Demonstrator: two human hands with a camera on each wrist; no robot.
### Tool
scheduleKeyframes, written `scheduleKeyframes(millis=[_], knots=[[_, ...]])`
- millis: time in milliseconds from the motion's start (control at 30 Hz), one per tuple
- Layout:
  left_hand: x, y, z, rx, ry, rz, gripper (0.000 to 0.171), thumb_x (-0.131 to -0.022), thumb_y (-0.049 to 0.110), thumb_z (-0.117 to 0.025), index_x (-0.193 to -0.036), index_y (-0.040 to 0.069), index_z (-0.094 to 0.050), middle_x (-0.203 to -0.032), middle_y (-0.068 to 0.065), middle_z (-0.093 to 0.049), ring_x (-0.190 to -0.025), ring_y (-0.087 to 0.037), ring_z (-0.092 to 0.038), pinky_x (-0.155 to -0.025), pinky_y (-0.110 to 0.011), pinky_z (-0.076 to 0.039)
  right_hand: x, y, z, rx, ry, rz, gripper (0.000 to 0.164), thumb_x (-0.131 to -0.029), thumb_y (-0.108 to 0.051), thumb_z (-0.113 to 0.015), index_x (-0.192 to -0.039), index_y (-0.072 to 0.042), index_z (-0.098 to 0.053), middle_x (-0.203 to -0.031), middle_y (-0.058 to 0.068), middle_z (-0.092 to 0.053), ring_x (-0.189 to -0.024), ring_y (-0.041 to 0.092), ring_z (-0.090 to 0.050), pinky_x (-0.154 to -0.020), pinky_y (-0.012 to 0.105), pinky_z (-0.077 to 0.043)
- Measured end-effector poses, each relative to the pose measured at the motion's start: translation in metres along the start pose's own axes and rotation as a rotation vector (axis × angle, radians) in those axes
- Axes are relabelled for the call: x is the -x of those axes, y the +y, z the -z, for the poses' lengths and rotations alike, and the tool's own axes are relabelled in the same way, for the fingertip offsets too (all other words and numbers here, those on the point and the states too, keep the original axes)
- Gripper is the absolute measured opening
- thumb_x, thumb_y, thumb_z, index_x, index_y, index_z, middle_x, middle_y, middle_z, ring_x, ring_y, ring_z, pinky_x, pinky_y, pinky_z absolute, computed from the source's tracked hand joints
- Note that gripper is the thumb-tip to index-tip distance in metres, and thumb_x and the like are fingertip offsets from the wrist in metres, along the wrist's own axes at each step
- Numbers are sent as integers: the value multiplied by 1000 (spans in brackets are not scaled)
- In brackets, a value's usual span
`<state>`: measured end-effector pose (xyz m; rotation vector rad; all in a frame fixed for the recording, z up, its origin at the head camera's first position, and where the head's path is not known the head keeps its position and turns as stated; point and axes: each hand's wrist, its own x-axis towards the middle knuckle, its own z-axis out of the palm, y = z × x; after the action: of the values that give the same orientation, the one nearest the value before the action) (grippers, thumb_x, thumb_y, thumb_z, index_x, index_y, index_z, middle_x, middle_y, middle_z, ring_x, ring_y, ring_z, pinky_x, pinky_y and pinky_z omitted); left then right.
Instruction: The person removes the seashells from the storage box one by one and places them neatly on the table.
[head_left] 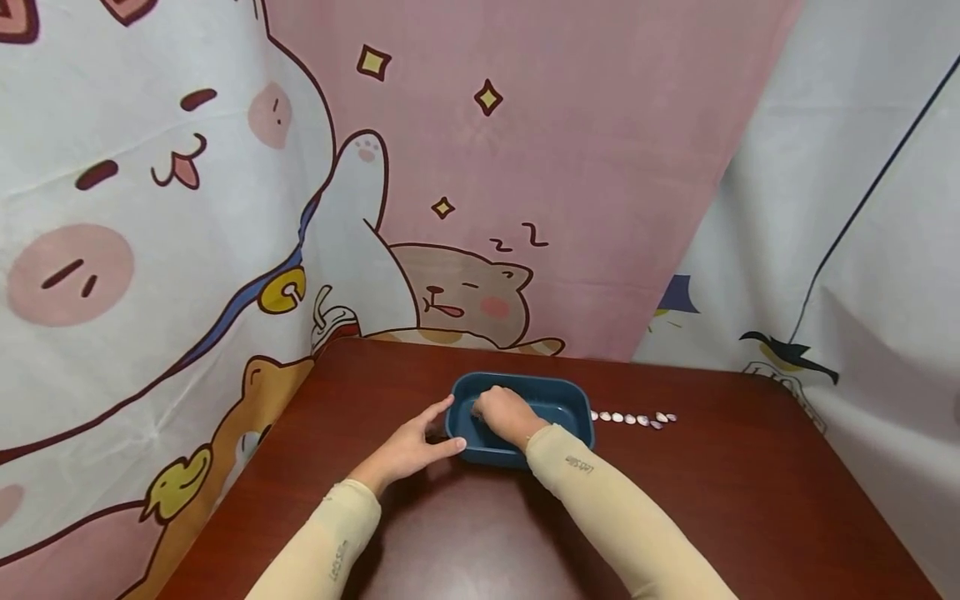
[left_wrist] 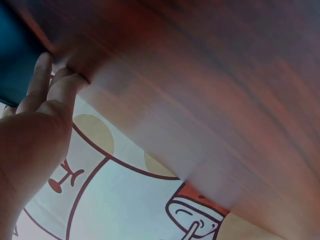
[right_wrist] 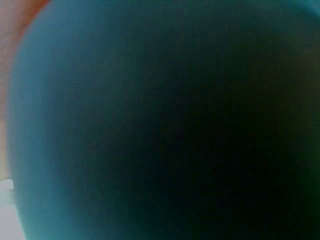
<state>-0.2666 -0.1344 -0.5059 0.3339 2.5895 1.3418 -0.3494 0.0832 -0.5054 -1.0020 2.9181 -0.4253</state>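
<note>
A dark blue rectangular basin [head_left: 555, 392] stands on the table. My left hand [head_left: 408, 450] is at its left end in the head view, fingers toward the left rim and thumb near the front corner. In the left wrist view, the fingers of that left hand [left_wrist: 42, 105] lie extended beside the blue wall. My right hand [head_left: 506, 414] reaches down inside the basin with its fingers bent; the fingertips and anything between them are hidden. Only the blurred, dark blue basin wall [right_wrist: 45, 125] fills most of the right wrist view.
Several small whitish-purple shells [head_left: 630, 419] lie in a row on the reddish-brown table [head_left: 720, 492], right of the basin. A cartoon-printed cloth [head_left: 585, 167] hangs behind the table and along its sides.
</note>
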Motion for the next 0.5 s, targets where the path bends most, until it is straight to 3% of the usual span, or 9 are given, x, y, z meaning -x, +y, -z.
scheduleKeyframes(millis=[133, 500], knots=[[0, 1, 1, -6, -1, -3, 90, -97, 54, -75, -170, 30, -30, -170, -12, -43, -151, -41, -50, -118, -71, -42, 5, 4, 5, -21, -37, 27, 20, -104, -9, -68, -114, -10, -85, -115, 5, -83, -105, 16, -78, -95, 38, -64], [1, -1, 0, 0, -4, -7, 94, -94, 60, -76, -170, 31, -29, -169, -13, -45, -152, -40, -50, -118, -69, -42, 9, 7, 7, 72, -30, 127, 15, -101, -12, -73, -107, -14, -87, -106, -1, -84, -100, 13, -77, -94, 32, -64]])
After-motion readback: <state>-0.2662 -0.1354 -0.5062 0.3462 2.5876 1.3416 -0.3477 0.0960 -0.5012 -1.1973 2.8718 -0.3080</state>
